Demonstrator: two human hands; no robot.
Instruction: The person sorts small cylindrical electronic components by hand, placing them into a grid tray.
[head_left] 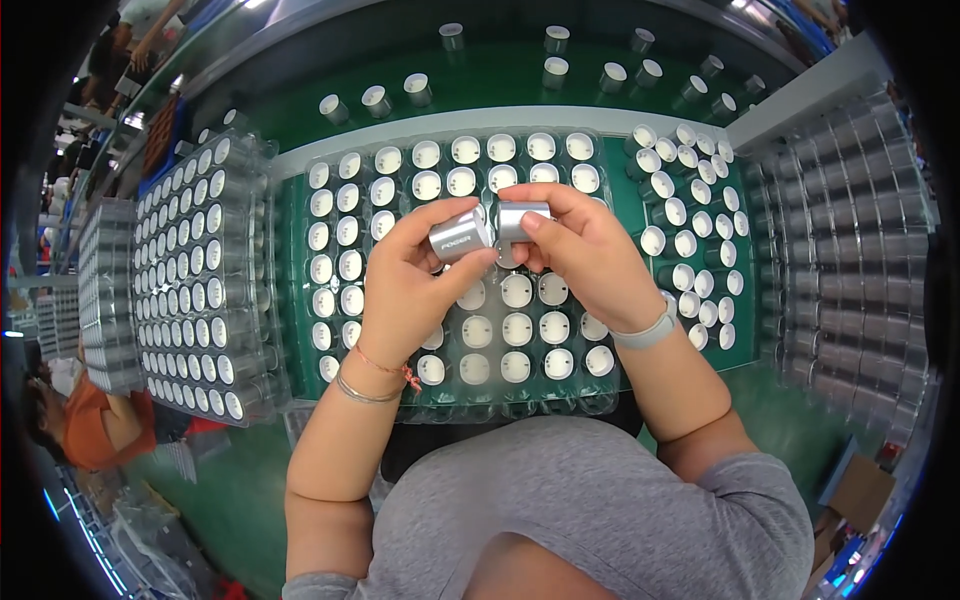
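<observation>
My left hand (405,270) is closed around a short silver cylinder (457,238) with dark lettering on its side, its white end tilted toward the right. In my right hand (595,255), thumb and fingers grip a second silver cylinder (514,221), lying sideways. The two cylinders are held close together; whether they touch I cannot tell. Beneath both hands lies a clear plastic tray (570,403) with rows of similar cylinders standing upright, white ends up with small dark marks. My hands and forearms hide part of those rows.
Loose upright cylinders (685,243) crowd the green table (742,345) at the right. Stacked filled trays (190,275) stand at the left, and a tall stack of trays (850,260) at the right. Past a pale rail (470,120), more cylinders stand on a green surface (500,75). A person in orange (105,430) is at far left.
</observation>
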